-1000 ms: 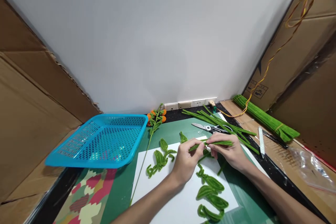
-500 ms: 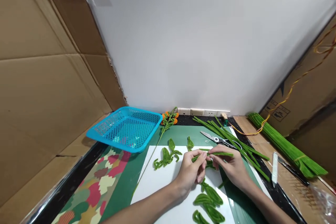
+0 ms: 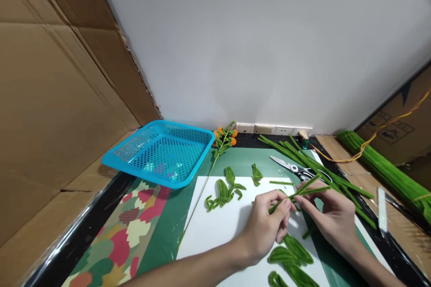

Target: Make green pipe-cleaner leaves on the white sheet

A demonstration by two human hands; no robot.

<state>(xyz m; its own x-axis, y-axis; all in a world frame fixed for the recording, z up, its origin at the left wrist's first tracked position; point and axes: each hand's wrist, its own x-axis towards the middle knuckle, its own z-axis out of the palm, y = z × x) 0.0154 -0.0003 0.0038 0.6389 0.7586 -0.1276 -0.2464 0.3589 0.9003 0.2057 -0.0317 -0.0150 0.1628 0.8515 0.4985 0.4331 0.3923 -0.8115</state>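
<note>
Between my two hands are short green pipe cleaners. My left hand pinches them near their left end, while the fingers of my right hand close on them from the right. Below my hands, green pipe-cleaner leaves lie on a white sheet. Further left on the sheet sits another group of looped leaves, and a single small leaf is near its top edge. One cut piece of pipe cleaner rests just beyond my fingers.
A blue mesh basket stands at the back left, beside an orange-flowered stem. Scissors and loose long pipe cleaners lie at the back right. A thick green bundle and a white-handled tool are further right.
The view has shifted, so the table things appear further right. The pipe cleaners between my hands now fan upward to the right, and both hands still hold them.
</note>
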